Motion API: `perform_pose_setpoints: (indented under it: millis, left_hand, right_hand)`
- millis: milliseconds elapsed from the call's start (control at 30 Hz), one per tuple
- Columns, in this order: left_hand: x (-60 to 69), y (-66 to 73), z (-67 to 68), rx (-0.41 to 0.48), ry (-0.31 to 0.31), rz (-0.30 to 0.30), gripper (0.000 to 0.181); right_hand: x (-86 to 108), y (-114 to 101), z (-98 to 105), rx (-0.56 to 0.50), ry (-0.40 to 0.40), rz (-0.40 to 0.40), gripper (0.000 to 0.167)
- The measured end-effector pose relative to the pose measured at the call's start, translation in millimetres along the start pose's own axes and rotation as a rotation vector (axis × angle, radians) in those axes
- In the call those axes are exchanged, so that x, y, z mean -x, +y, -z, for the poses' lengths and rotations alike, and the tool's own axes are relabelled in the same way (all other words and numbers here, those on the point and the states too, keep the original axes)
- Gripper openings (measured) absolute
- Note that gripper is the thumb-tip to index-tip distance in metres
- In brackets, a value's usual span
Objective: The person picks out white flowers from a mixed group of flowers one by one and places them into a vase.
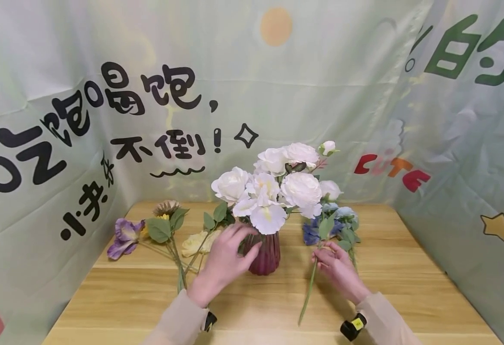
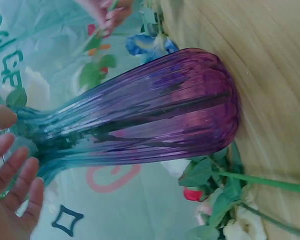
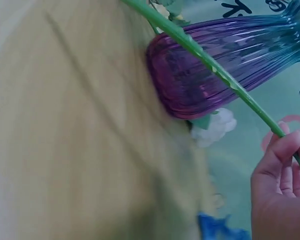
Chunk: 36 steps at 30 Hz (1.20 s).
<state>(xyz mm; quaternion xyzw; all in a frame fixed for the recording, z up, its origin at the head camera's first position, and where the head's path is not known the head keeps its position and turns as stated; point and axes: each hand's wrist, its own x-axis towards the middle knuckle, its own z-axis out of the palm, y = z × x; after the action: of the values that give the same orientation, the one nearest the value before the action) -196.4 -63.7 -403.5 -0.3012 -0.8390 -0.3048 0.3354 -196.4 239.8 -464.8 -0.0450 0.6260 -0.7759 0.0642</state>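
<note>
A ribbed glass vase [image 1: 265, 256], purple at the base and teal at the neck, stands upright with white flowers [image 1: 301, 189] in it. Dark stems show through its glass in the left wrist view. My left hand [image 1: 230, 256] is by the vase's neck, fingers spread and slightly bent; whether they touch the glass I cannot tell. To the right of the vase, my right hand [image 1: 338, 266] pinches a green flower stem [image 3: 210, 62] between thumb and fingers. Leaves [image 1: 327, 226] rise above that grip, and the stem's lower end slants down over the table. Which bloom tops it is unclear.
On the left of the wooden table [image 1: 260, 316] lie a purple flower [image 1: 124, 238], a brownish bloom [image 1: 167, 207] and a pale yellow flower [image 1: 196, 243]. Blue flowers [image 1: 314, 231] lie behind the right hand. A printed cloth [image 1: 321, 96] encloses the back and sides.
</note>
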Motion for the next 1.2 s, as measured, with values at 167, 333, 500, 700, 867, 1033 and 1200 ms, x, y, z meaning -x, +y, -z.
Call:
perform_pose_setpoints:
  millis: [167,333,500,700,867,1033,1200]
  left_hand:
    - [-5.0,5.3,-4.8,-0.059,0.042,-0.203,0.021]
    - [-12.1,10.6,-8.4,-0.061,0.068,-0.311,0.026]
    - [-19.1,15.1,-12.5,-0.057,0.083,-0.346,0.030]
    - [-23.1,16.2,-13.2,-0.046,0.129,-0.356,0.035]
    - [-28.6,14.0,-9.3,0.004,0.193,-0.328,0.041]
    - [-35.9,10.1,-4.8,0.038,0.226,-0.299,0.046]
    - [-39.9,8.1,-3.0,0.047,0.236,-0.267,0.049]
  right_hand:
    - [2.0,-15,-2,0.055,0.008,0.178,0.018]
    - [1.5,-29,-4,0.095,0.033,0.304,0.024]
    - [1.7,-46,-9,0.144,0.117,0.370,0.014]
    - [0.7,-62,-22,0.168,0.204,0.408,0.006]
    - [0.6,-71,-33,0.175,0.210,0.454,0.004]
    - [-1.8,-80,-46,0.170,0.197,0.517,0.019]
    - [-1.9,-87,-56,0.160,0.176,0.613,0.011]
